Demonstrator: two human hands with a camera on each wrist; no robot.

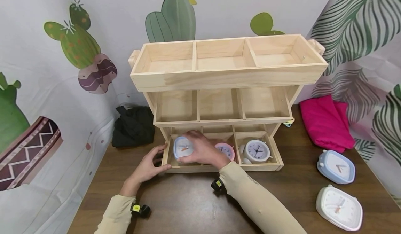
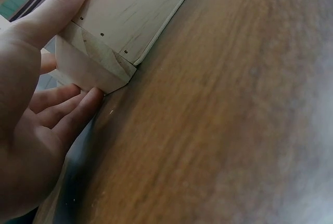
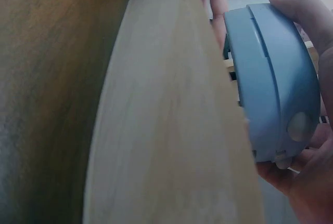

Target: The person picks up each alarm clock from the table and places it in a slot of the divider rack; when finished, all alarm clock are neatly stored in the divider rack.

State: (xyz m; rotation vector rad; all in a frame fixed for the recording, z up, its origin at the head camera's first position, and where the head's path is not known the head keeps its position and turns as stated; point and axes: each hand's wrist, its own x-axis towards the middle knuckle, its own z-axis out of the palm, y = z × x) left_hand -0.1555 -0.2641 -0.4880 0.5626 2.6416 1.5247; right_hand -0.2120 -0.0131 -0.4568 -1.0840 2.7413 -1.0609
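In the head view, my right hand [image 1: 203, 148] grips a light blue alarm clock [image 1: 181, 147] from its right side, over the bottom tray's left compartment. The right wrist view shows the clock's rounded blue case [image 3: 276, 78] close behind the tray's front board [image 3: 161, 99], between thumb and fingers. At the left front corner of the wooden rack [image 1: 228, 79], my left hand [image 1: 146, 167] holds the bottom tray, its thumb at the front and fingers along the end. A pink clock [image 1: 228, 151], partly hidden by my right wrist, sits in the middle compartment. The right compartment holds a white round clock [image 1: 257, 151].
On the table's right lie a blue clock [image 1: 339, 167] and a white clock [image 1: 339, 208]. A pink cloth [image 1: 327, 122] lies right of the rack, a black cloth [image 1: 133, 127] left of it. The rack's upper two tiers have three compartments each.
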